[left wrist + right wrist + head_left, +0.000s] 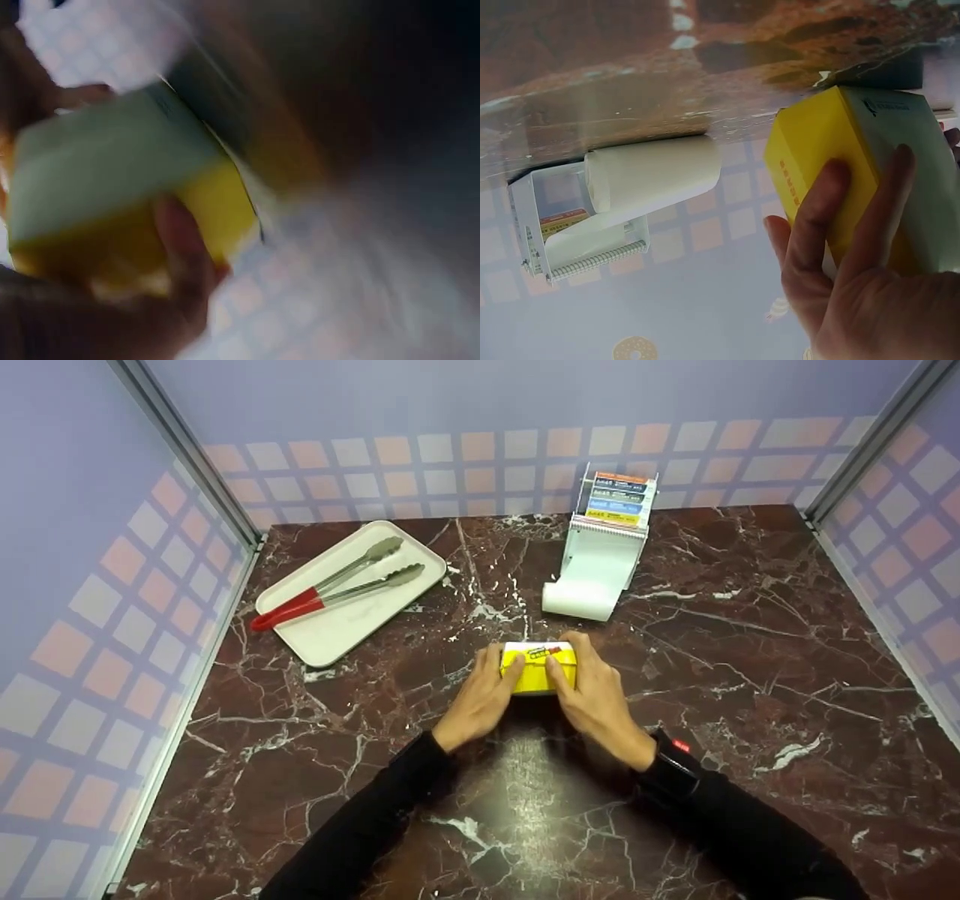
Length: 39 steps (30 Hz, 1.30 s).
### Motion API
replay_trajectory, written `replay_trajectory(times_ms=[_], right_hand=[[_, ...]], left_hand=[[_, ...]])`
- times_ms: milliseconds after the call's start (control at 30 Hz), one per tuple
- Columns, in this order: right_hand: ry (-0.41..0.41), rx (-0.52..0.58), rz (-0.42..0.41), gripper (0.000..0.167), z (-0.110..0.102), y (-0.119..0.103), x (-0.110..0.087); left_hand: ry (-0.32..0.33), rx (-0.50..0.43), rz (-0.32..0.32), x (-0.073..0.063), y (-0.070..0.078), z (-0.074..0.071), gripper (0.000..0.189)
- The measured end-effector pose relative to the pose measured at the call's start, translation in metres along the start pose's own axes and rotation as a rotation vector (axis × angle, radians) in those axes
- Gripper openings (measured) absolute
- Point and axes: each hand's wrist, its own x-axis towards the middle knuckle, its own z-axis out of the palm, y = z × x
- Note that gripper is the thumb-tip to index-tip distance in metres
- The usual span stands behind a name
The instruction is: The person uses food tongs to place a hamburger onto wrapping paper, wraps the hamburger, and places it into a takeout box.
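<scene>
A small yellow-and-white box [537, 678] is held between my two hands, near the middle of the table. My left hand [480, 696] grips its left side, the thumb lying on the yellow face. My right hand [598, 701] grips the opposite side, thumb also on the yellow face. In the right wrist view, two fingers of that hand press along the yellow and white sides of the box [810, 139]. Motion blurs the left wrist view, where the box [112, 165] shows a broad pale face and a yellow edge under a thumb.
Behind the box stands a white rack [651, 510] of small colored packs, with a paper roll [581, 598] hanging out its front. At the left, red-handled metal tongs [304, 604] lie on a white tray [322, 649]. Tiled-print panels [480, 397] enclose the marble-patterned table [750, 675].
</scene>
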Motion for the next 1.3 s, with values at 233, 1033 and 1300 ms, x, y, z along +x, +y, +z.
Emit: replay_trajectory(times_ms=[233,1033,1300], right_hand=[[0.015,0.014,-0.005,0.042,0.0013,-0.0001,-0.0002],[0.014,0.006,0.009,0.055,-0.0006,0.0022,0.0],[0.006,-0.032,-0.011,0.054,-0.0021,0.0031,0.002]], left_hand=[[0.07,-0.026,-0.037,0.0002,0.0052,0.005,0.059],[0.045,0.026,-0.035,-0.0034,0.0063,0.0073,0.061],[0.035,0.034,-0.04,-0.0029,0.0056,0.0097,0.051]])
